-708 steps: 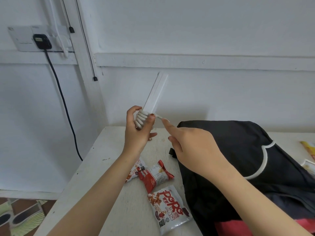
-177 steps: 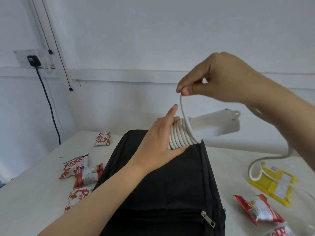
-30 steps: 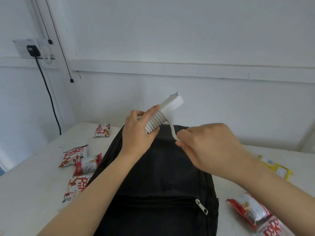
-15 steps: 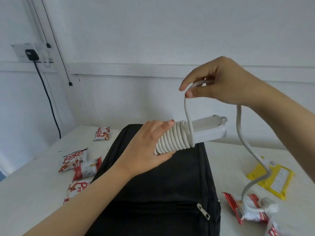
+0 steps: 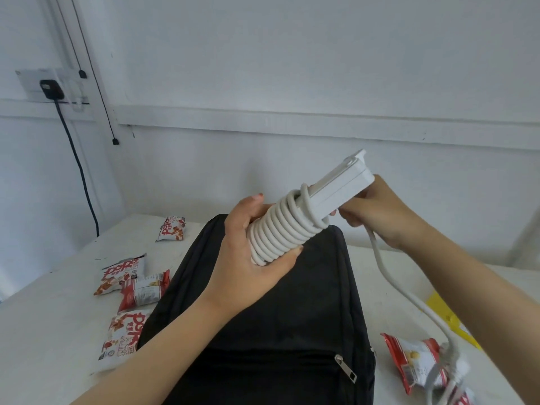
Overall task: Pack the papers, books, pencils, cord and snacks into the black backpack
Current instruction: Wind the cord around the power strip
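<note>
Head view, left hand (image 5: 248, 267) grips coiled cord (image 5: 280, 229), right hand (image 5: 377, 211) holds it

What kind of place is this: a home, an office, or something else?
Probably a plain room in a home, though I cannot be sure: bare white walls, a wall socket with a black plug, and a white table with a black backpack.

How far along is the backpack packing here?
Done: nothing visibly; the backpack lies with its front zip closed. In hand: left hand grips the cord coiled round the power strip, right hand holds its loose tail. Left: snack packets on the table.
</note>
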Available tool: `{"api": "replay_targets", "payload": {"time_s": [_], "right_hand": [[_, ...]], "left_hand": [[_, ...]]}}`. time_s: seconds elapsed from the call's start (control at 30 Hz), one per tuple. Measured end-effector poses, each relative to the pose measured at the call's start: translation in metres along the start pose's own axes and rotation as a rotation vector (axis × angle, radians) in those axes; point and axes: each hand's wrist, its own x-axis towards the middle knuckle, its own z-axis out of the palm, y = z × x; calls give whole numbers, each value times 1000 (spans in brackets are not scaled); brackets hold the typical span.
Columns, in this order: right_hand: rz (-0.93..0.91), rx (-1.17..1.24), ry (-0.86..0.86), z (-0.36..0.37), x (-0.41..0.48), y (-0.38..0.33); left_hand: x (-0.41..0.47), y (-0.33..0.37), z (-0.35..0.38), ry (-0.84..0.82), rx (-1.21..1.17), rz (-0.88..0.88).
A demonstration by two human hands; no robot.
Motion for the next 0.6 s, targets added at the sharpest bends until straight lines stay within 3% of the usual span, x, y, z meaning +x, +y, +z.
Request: {"api": "replay_targets", "payload": {"time_s": [0.17,0.23,0.33,0.6], "right_hand": [[23,210,-163,6,-19,8],[22,154,-77,16,-26,8],[76,165,74,30,-31,5],[216,217,201,41,-36,9]], "left_hand": [[-5,-6,3,13,14,-84],[-7,-6,5,3,54,-149],[-11,-9,9,-50,212,-107],[-13,-13,9,-182,433,-27]]}}
